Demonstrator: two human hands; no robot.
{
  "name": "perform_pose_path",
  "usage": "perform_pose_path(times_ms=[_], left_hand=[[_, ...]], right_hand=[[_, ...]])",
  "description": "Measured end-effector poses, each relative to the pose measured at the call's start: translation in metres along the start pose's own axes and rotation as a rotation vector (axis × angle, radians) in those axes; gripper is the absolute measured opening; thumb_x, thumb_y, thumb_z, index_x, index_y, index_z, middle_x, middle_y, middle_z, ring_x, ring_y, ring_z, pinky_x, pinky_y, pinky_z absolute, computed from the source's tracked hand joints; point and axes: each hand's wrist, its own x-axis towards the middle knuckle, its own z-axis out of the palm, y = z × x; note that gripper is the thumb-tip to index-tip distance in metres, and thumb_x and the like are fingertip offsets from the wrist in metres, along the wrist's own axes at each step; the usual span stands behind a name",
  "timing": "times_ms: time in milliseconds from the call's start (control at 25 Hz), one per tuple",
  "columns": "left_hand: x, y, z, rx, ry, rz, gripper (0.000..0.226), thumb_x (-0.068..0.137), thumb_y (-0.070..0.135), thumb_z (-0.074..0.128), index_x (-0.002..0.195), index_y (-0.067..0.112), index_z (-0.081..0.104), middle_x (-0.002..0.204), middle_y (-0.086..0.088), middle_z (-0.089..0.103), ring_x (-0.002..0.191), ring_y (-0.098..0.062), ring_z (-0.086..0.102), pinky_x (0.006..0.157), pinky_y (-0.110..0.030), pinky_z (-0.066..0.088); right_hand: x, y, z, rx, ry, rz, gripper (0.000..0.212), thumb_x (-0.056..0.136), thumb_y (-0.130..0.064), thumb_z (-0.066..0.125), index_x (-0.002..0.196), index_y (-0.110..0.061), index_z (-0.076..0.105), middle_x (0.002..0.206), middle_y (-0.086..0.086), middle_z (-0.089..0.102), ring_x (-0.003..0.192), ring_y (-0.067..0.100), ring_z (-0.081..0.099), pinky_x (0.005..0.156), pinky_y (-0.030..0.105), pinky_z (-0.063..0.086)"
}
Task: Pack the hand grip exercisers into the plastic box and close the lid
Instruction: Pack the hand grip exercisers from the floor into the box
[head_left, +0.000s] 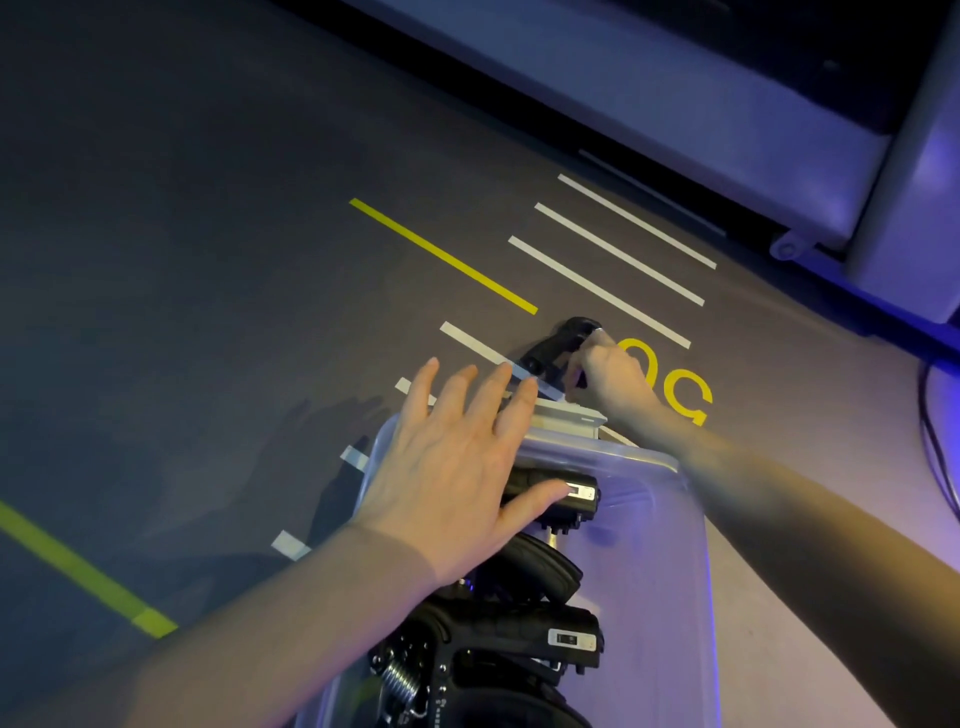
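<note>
My left hand (457, 467) is spread flat with fingers wide, hovering over the far end of the clear plastic box (670, 545) at lower center, thumb right above one of the black grip exercisers (561, 493) already inside. My right hand (608, 376) has its fingers curled around another exerciser (556, 348) on the grey floor (208, 260) just past the box, center frame. White and yellow floor stripes (608, 291) run beyond, with a pale ledge (675, 119) upper right.

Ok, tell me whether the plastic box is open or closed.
Open: the plastic box has no lid on it, and hand grip exercisers show uncovered inside.
</note>
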Motion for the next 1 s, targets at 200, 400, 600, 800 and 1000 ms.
perform_pose_path(times_ms=[200,400,600,800,1000], left_hand=[[0.0,-0.002,0.0,0.028,0.02,0.021,0.075,0.085,0.065,0.028,0.134,0.01,0.043,0.136,-0.013,0.049,0.123,-0.034,0.045,0.105,-0.05,0.019],[-0.012,0.0,0.0,0.066,0.041,0.004,0.079,0.085,0.063,0.02,0.142,0.009,0.027,0.151,-0.016,0.026,0.139,-0.033,0.02,0.111,-0.052,0.009],[-0.041,0.011,-0.005,-0.011,-0.002,-0.015,0.083,0.084,0.063,0.016,0.147,0.009,0.005,0.155,-0.015,0.0,0.143,-0.028,-0.002,0.11,-0.049,-0.004],[-0.089,0.014,-0.025,-0.042,-0.083,-0.016,0.08,0.088,0.055,0.022,0.146,0.008,-0.007,0.154,-0.013,-0.015,0.142,-0.026,-0.015,0.111,-0.044,-0.011],[-0.148,-0.003,-0.034,-0.03,-0.203,0.047,0.065,0.097,0.033,0.025,0.144,0.005,-0.011,0.154,-0.011,-0.018,0.142,-0.022,-0.015,0.114,-0.035,-0.001]], right_hand=[[-0.009,-0.001,-0.025,0.035,0.163,0.256,0.024,0.087,-0.008,0.053,0.106,0.003,0.061,0.11,0.026,0.053,0.096,0.045,0.057,0.078,0.04,0.044],[-0.037,0.01,-0.06,0.283,0.359,0.38,0.022,0.084,0.001,0.043,0.089,0.006,0.064,0.08,0.03,0.054,0.071,0.04,0.041,0.06,0.032,0.034],[-0.127,-0.012,-0.088,0.507,0.685,0.097,0.031,0.087,0.001,0.052,0.113,-0.006,0.068,0.1,-0.002,0.066,0.077,-0.002,0.056,0.07,0.002,0.034],[-0.245,-0.048,-0.081,0.455,0.934,-0.189,0.029,0.089,-0.001,0.055,0.116,-0.003,0.065,0.115,0.0,0.062,0.105,0.009,0.06,0.094,0.015,0.042],[-0.339,-0.071,-0.026,0.401,0.758,-0.361,0.031,0.086,0.009,0.057,0.115,0.001,0.064,0.115,0.006,0.063,0.101,0.02,0.06,0.093,0.023,0.045]])
